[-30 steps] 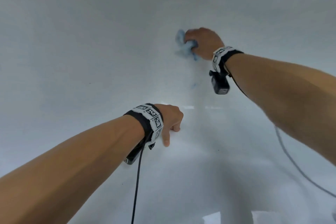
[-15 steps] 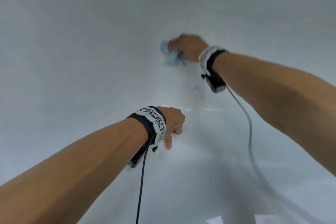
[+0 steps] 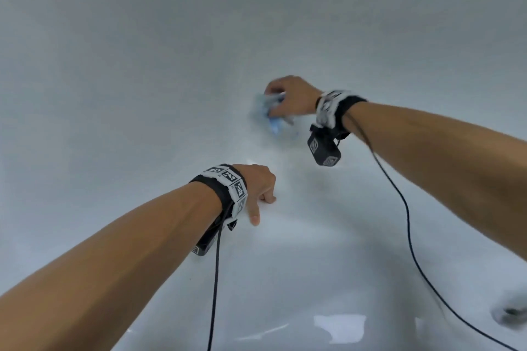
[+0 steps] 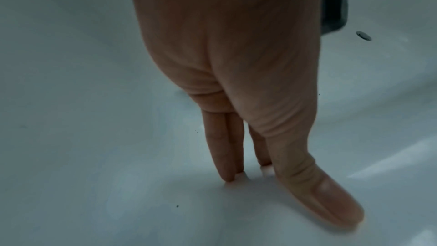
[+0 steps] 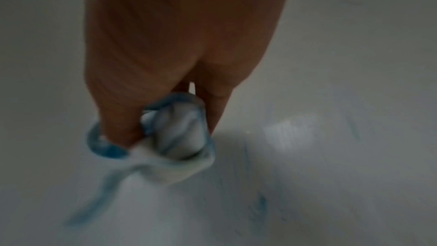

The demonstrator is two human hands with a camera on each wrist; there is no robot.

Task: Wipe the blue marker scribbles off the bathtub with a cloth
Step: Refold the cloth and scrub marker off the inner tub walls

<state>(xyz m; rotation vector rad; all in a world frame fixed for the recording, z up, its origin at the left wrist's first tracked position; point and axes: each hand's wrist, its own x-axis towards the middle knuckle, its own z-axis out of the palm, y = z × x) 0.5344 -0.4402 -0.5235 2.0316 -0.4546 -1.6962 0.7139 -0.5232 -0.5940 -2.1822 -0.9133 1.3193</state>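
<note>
My right hand (image 3: 288, 98) grips a bunched pale cloth (image 3: 266, 111) stained blue and presses it against the sloping white wall of the bathtub (image 3: 142, 94). In the right wrist view the cloth (image 5: 175, 143) bulges between thumb and fingers, blurred by motion. Faint blue marker streaks (image 5: 260, 203) remain on the tub just right of the cloth. My left hand (image 3: 261, 194) rests on the tub floor lower down, with straight fingertips (image 4: 228, 177) and thumb touching the surface, holding nothing.
The round metal drain (image 3: 513, 312) sits at the lower right of the tub floor, also seen as the drain (image 4: 363, 35). Black cables (image 3: 410, 236) trail from both wrist cameras across the tub. A bright light reflection (image 3: 339, 325) lies near the front.
My right hand with the cloth swept left along the tub wall, then back right and slightly down. The left hand stayed planted on the tub floor.
</note>
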